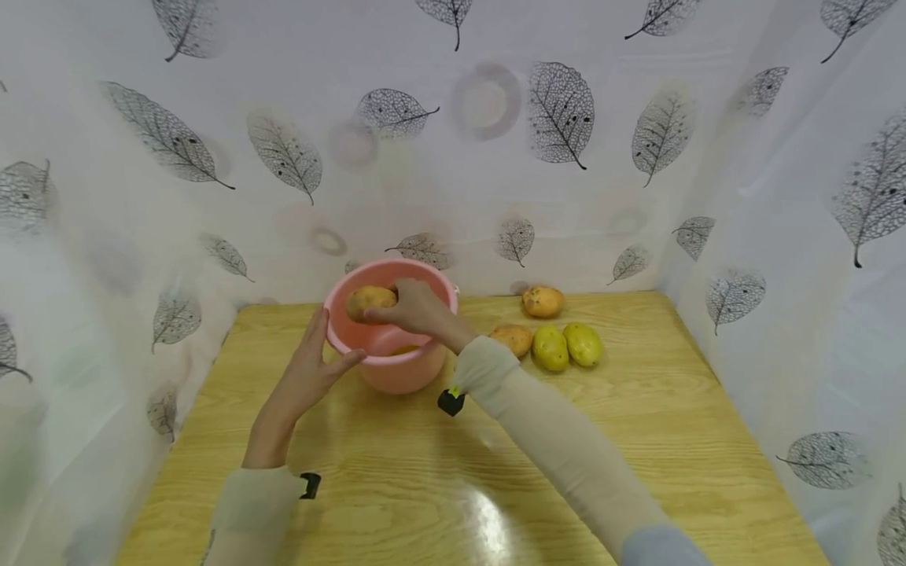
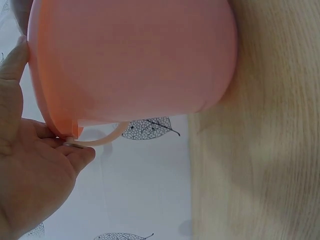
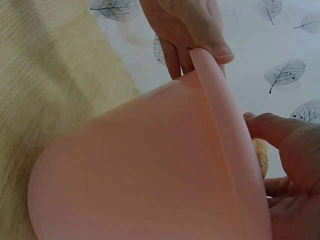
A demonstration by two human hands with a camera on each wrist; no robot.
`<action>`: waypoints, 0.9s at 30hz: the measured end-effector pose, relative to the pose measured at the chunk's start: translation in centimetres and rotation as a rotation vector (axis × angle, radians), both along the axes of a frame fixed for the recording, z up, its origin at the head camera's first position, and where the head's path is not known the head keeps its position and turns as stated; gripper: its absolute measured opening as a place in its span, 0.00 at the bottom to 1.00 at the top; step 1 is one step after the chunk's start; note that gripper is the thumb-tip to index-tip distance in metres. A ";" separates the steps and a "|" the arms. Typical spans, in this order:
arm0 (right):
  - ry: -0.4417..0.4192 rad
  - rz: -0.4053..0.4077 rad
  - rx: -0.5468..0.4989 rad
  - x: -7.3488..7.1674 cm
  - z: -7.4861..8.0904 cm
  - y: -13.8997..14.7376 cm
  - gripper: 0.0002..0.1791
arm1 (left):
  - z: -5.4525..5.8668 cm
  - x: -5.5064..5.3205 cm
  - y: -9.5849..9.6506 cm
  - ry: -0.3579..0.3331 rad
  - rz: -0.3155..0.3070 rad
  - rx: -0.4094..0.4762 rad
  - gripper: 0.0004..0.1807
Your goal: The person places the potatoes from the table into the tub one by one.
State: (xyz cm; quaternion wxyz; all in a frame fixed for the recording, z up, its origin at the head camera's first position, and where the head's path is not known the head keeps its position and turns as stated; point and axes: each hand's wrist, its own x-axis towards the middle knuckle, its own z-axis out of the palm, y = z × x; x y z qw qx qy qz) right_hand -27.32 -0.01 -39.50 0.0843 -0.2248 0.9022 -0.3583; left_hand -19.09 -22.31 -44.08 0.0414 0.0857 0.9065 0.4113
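Observation:
A pink bucket (image 1: 399,379) stands upright on the table, its mouth facing up. My left hand (image 1: 307,376) grips its left rim, with the thumb over the near edge and the fingers at the outer side by the pale handle (image 2: 107,137). Inside the mouth, my right hand (image 1: 419,308) holds a brown potato (image 1: 370,300) between thumb and fingers. Part of a yellowish thing (image 1: 405,349) shows low in the bucket, mostly hidden by the near rim. In the right wrist view, the bucket wall hides most of the held potato (image 3: 261,156).
Right of the bucket lie two brown potatoes, one at the back (image 1: 543,301) and one nearer (image 1: 513,339), partly behind my right forearm. Two yellow-green oval things (image 1: 550,349) lie side by side next to them. A leaf-patterned curtain (image 1: 439,181) borders the wooden table (image 1: 382,487).

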 end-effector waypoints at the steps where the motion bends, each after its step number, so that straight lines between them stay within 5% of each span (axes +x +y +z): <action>1: -0.005 -0.009 0.013 0.1 -0.1 -0.1 0.24 | 0.0 0.0 0.0 0.003 0.000 0.000 0.62; 9: -0.012 -0.024 0.116 -0.2 -0.9 -0.9 0.27 | -0.4 -0.1 0.2 0.022 -0.003 0.013 0.61; 16: 0.019 0.047 0.172 -0.1 -1.1 -1.0 0.25 | -0.3 -0.1 0.2 0.025 -0.003 0.010 0.62; 22: 0.051 0.111 0.129 0.1 -1.0 -0.7 0.25 | -0.2 -0.1 0.2 0.013 0.000 -0.002 0.61; 27: 0.085 0.130 -0.014 0.3 -0.7 0.1 0.26 | -0.2 -0.1 0.2 0.015 0.003 -0.007 0.60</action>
